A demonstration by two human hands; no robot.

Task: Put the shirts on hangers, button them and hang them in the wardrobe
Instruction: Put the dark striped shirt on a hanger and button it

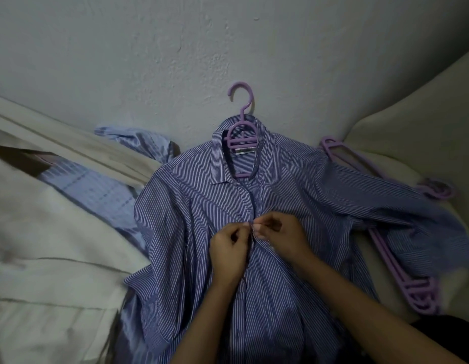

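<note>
**Buttoning the Striped Shirt on Its Hanger**

Fastening is the step in hand. The blue-and-white pinstriped cotton shirt point(207, 206) lies front-up on the pale bed sheet point(44, 258), already mounted on a lilac plastic hanger point(241, 132) whose hook points toward the grey wall point(149, 48). Both hands work at mid-chest on the placket. The left hand point(229, 252) pinches one front edge between curled fingers; the right hand point(280, 235) pinches the opposite edge, fingertips meeting the left at the same point. Whether a button is passing through its hole cannot be told.

The placket below appears unfastened, so the task is judged early. Next move: seat this button, then shift both hands down to the following one, keeping the edges aligned.

Spare lilac plastic hangers point(401, 264) lie partly under the shirt's sleeve. A light-blue checked shirt point(97, 187) waits alongside.
</note>
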